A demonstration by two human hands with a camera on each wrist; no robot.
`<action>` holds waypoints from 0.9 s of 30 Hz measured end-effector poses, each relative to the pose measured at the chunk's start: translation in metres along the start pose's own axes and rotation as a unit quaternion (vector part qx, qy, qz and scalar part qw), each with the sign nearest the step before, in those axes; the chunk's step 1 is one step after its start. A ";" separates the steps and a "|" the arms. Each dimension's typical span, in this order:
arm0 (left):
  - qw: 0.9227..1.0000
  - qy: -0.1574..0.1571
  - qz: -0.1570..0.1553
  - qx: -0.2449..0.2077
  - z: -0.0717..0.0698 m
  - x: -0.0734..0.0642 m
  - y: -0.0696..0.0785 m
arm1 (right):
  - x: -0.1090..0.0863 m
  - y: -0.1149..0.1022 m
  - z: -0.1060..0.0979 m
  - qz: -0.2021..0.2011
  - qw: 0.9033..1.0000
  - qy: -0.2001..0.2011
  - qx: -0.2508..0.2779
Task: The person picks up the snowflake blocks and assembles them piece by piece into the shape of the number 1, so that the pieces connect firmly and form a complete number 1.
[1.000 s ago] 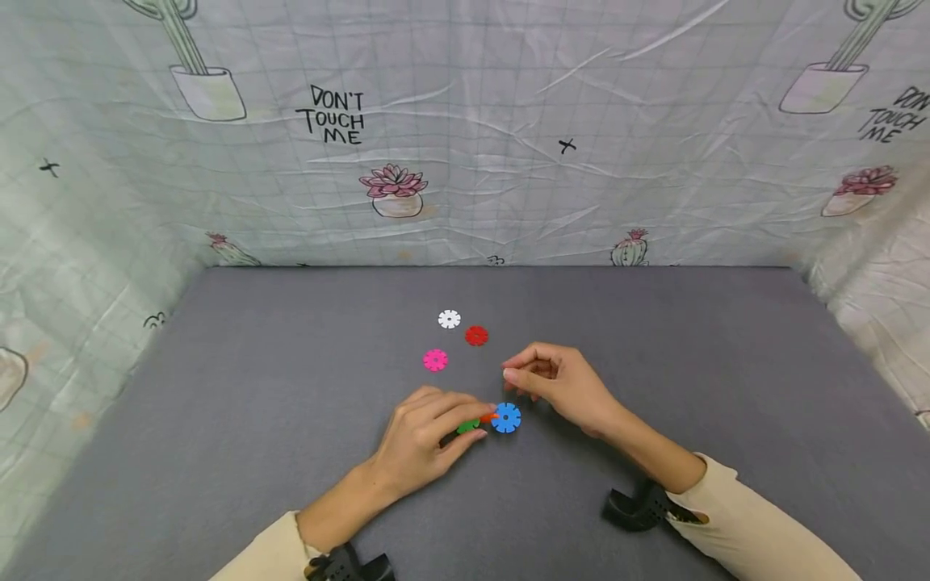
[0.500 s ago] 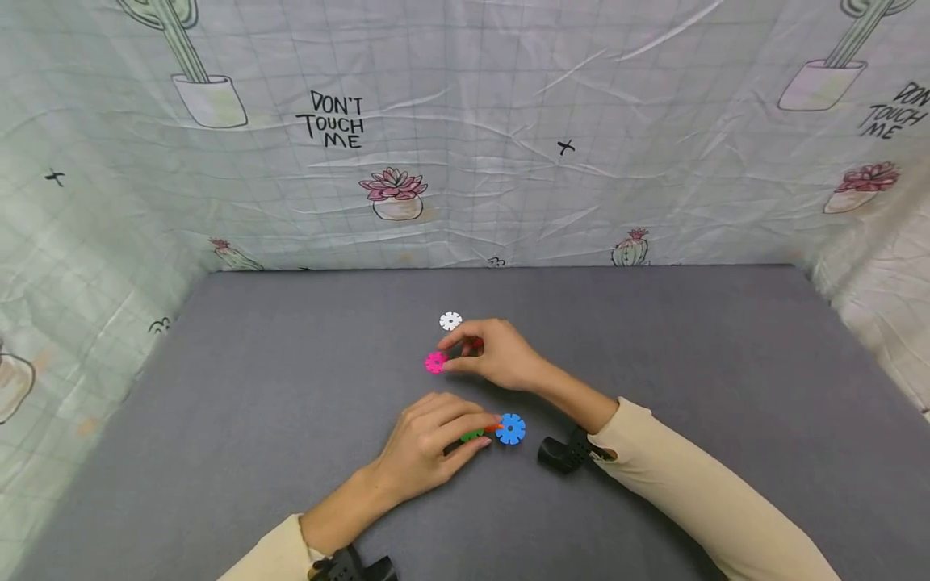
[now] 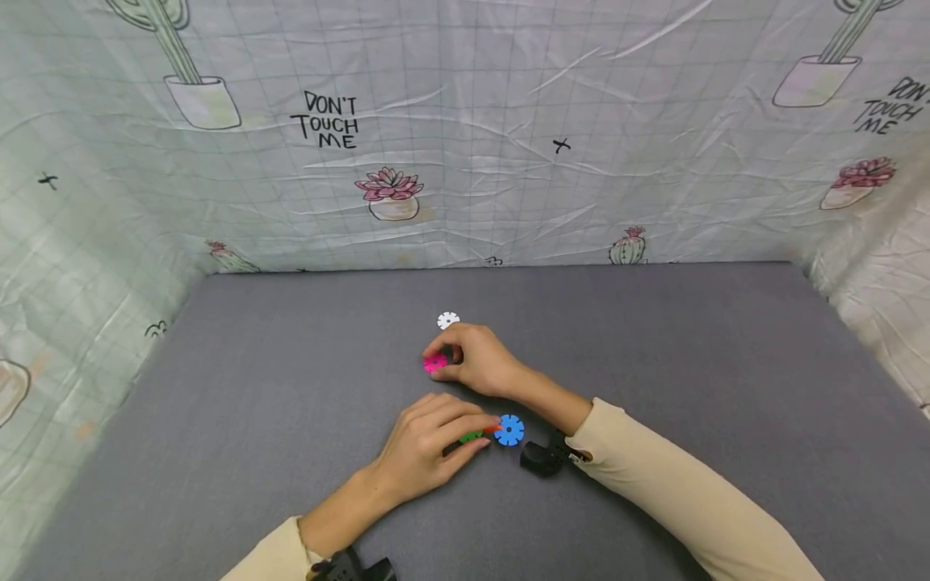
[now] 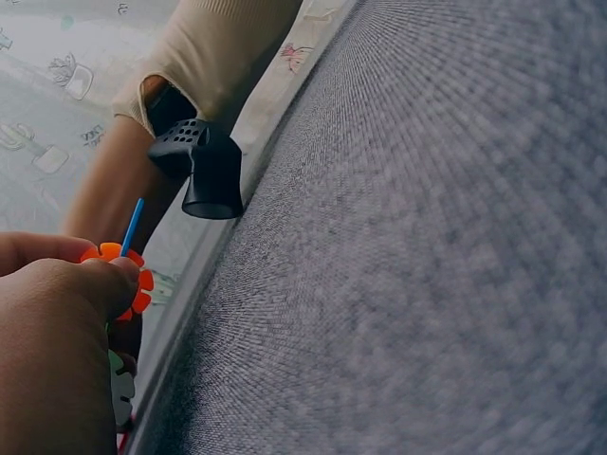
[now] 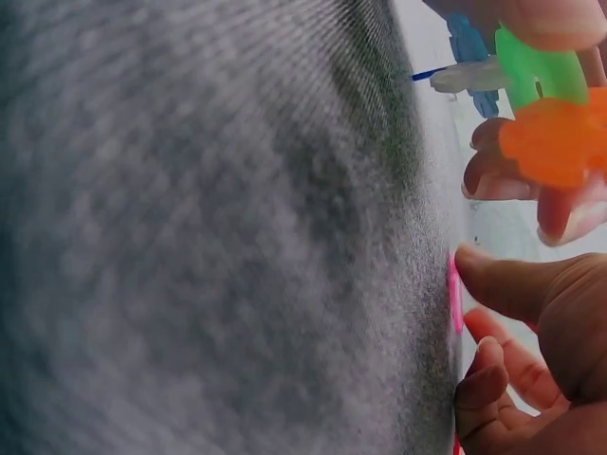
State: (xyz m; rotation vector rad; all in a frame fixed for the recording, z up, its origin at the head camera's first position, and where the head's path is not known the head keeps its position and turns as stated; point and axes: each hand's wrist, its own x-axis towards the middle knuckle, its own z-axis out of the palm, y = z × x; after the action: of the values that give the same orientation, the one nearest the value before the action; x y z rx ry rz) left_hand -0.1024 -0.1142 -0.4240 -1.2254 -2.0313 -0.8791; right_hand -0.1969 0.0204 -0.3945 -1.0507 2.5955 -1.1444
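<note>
My left hand pinches a small cluster of interlocking plastic snowflake discs low over the table. In the cluster are a blue disc, a green disc partly behind the fingers, and an orange disc. A whitish disc also shows there in the right wrist view. Farther back, my right hand has thumb and forefinger at opposite edges of a pink snowflake disc. That pink disc stands close to the table surface in the right wrist view.
A white snowflake disc lies just beyond the right hand. The right hand covers the red disc in the head view. A grey table reaches back to a printed cloth. Black wrist cameras sit at both cuffs.
My right hand has moved left and away from beside the blue disc, over the red disc, and its fingers have closed about the pink disc. The left hand keeps its cluster nearly still.
</note>
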 end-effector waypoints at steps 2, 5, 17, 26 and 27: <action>1.000 -0.001 -0.002 0.001 0.000 0.000 0.000 | 0.000 0.000 0.001 0.001 1.000 0.004 0.001; 1.000 -0.002 -0.003 0.002 -0.001 0.000 0.000 | 0.000 0.001 0.002 0.002 1.000 0.007 0.004; 1.000 -0.002 -0.004 -0.003 0.000 0.000 0.001 | -0.001 0.003 0.001 0.003 1.000 0.005 0.018; 1.000 -0.001 0.000 0.007 -0.001 0.000 0.000 | -0.012 0.005 -0.015 0.010 0.998 0.035 0.050; 1.000 0.000 0.000 0.009 -0.001 0.000 0.000 | -0.014 0.006 -0.017 0.015 0.998 0.038 0.057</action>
State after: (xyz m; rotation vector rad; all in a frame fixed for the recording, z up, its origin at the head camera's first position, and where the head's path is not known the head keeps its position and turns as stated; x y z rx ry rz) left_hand -0.1022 -0.1146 -0.4236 -1.2156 -2.0357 -0.8589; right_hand -0.1958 0.0421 -0.3886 -0.9612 2.5570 -1.3327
